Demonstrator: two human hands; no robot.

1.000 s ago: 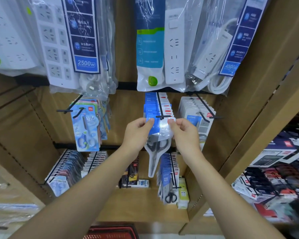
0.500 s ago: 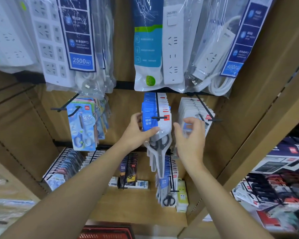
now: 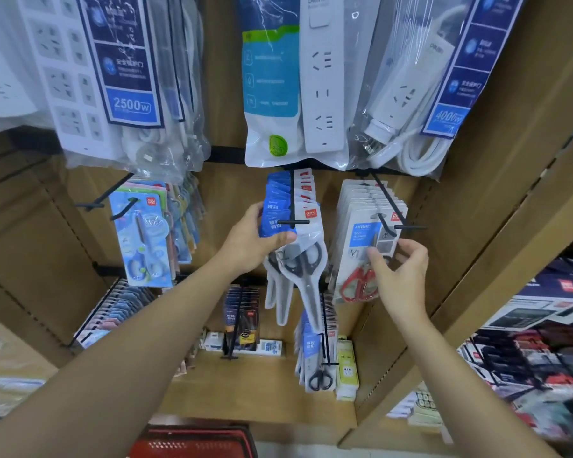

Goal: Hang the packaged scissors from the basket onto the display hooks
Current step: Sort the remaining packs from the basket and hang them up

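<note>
Rightward went the right hand (image 3: 398, 272), pinching a grey-carded red-handled scissors pack (image 3: 361, 234) beside the black wire hook (image 3: 293, 222); left hand (image 3: 252, 241) grips the blue-carded black-handled packaged scissors (image 3: 306, 259) hanging on that hook

At the middle of the view a black wire display hook (image 3: 293, 222) juts forward from the brown board back wall (image 3: 232, 190). A row of blue-and-white carded packs of black-handled scissors (image 3: 306, 259) hangs on it, one behind another. The left hand (image 3: 252, 239) grips the front packs from 9 o'clock, thumb before them, fingers behind.

At 3 o'clock, just beside this row, grey carded packs of red-handled scissors (image 3: 361, 239) hang on a second black wire hook (image 3: 389, 223). The right hand (image 3: 399, 272) lies before their lower part.

At 9 o'clock, well apart, hang pale-blue carded packs of small scissors (image 3: 139, 239).

At 12 o'clock clear bags of white power strips (image 3: 321, 77) hang above all three rows.

At 6 o'clock further carded packs (image 3: 315, 352) hang lower, above a brown shelf board (image 3: 245, 388). Nearer, at the bottom edge, sits a red plastic basket (image 3: 196, 441).
</note>
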